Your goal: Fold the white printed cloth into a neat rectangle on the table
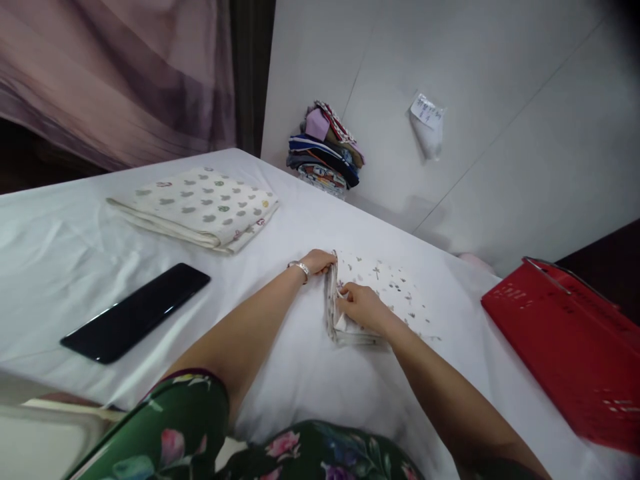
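Observation:
A folded white cloth with small scattered prints point(400, 287) lies on the white-covered table in front of me. My left hand point(320, 261), with a silver bracelet at the wrist, pinches its far left corner. Closer to me, the fingers of my right hand point(361, 305) are closed on the same cloth's left edge, where a layer is lifted a little. Several layers show along that edge. To the left lies another folded cloth point(200, 203), cream with grey and coloured prints, touched by neither hand.
A black phone point(137, 312) rests on the table at left. On the right stands a red plastic basket point(565, 347) with a metal handle. Beyond the table edge, a pile of folded clothes point(325, 150) and a labelled plastic bag point(427, 125) are on the tiled floor. A pink curtain point(140, 73) hangs far left.

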Demonstrator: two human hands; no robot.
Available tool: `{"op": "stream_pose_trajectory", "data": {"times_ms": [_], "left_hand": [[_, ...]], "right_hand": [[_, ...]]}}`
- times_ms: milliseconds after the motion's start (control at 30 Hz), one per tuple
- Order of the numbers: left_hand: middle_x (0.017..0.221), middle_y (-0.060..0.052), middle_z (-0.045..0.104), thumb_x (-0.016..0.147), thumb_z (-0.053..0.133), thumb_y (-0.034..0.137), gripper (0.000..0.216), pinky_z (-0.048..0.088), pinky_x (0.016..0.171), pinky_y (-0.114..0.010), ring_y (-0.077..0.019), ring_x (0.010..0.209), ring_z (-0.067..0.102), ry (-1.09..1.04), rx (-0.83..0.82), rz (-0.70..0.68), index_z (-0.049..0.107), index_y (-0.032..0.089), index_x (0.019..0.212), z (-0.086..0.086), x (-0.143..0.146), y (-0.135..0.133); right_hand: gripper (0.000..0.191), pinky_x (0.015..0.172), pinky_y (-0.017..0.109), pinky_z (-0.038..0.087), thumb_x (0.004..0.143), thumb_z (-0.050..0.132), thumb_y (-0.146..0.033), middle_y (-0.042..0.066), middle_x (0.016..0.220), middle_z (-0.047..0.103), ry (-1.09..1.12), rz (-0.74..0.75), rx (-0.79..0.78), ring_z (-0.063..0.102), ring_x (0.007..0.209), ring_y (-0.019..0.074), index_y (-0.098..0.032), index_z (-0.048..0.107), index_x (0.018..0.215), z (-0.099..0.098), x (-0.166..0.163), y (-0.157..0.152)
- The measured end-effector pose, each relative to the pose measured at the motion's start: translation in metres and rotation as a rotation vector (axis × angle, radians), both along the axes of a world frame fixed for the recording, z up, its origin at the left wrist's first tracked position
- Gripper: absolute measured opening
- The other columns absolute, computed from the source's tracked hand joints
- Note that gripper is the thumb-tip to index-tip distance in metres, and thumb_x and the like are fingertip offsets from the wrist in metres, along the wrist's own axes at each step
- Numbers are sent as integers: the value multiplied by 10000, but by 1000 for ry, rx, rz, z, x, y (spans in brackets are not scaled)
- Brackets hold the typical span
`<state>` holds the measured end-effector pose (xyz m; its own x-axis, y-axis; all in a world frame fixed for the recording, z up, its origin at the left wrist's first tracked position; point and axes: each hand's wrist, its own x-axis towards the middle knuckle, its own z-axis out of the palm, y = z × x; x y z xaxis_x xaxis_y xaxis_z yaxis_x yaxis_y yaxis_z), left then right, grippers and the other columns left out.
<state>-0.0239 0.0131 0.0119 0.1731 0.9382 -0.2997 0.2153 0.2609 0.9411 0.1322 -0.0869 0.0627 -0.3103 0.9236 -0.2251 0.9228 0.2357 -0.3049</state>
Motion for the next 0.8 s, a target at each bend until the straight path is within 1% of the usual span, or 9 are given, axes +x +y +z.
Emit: {"op": "stream_pose_trajectory", "data": {"times_ms": [100,167,233,267,333,433,500,667,800], "left_hand": [[390,31,420,656,619,341,283,260,391,-209,-69,374,358,15,7,-8,460,160,506,0,0,0],[389,32,422,659,613,347,293,263,392,-209,-68,368,355,25,16,-14,448,165,501,0,0,0],[388,32,422,668,602,358,303,266,393,-211,-67,360,349,37,30,-20,435,170,498,0,1,-2],[386,32,421,674,594,368,310,264,391,-212,-68,354,344,45,35,-23,429,172,498,0,1,-2],[380,31,419,688,575,390,327,254,384,-216,-69,343,333,64,39,-32,420,175,496,1,2,-4],[365,32,403,699,564,408,346,234,377,-220,-69,333,317,94,34,-68,415,176,491,7,1,-8],[358,36,388,692,579,406,352,224,376,-219,-66,335,308,108,39,-113,419,172,484,13,0,-12],[377,47,390,663,612,415,327,228,381,-214,-64,354,308,148,57,-231,473,163,508,25,-5,-30],[360,44,385,627,634,416,346,238,391,-225,-73,356,312,238,36,-291,445,173,468,27,-2,-50]], "right_hand": [[261,534,204,261,789,501,-402,10,696,602,-11,-20,31,494,599,114,-184,549,924,-4,-5,-2],[241,535,208,257,772,519,-375,16,693,597,-31,-19,75,494,604,117,-178,547,909,-6,-6,-2],[186,532,206,263,757,525,-312,9,671,588,-2,-23,91,492,594,111,-178,549,883,-8,-5,-2],[164,525,201,270,750,521,-280,-2,647,578,44,-35,71,489,575,104,-180,549,877,-10,-3,-1],[150,490,188,286,745,503,-248,-33,589,544,210,-95,-23,478,507,86,-190,538,879,-15,2,0],[161,406,172,300,748,494,-295,-67,530,493,536,-218,-212,458,412,73,-193,510,871,-26,12,2],[195,364,166,305,728,517,-343,-74,506,480,697,-263,-279,456,388,75,-187,502,843,-32,18,2],[233,327,151,319,658,569,-350,-73,472,494,882,-324,-312,462,357,71,-176,488,790,-35,25,2],[236,327,149,329,647,565,-353,-70,458,502,948,-333,-322,462,351,69,-178,475,777,-35,26,2]]}}
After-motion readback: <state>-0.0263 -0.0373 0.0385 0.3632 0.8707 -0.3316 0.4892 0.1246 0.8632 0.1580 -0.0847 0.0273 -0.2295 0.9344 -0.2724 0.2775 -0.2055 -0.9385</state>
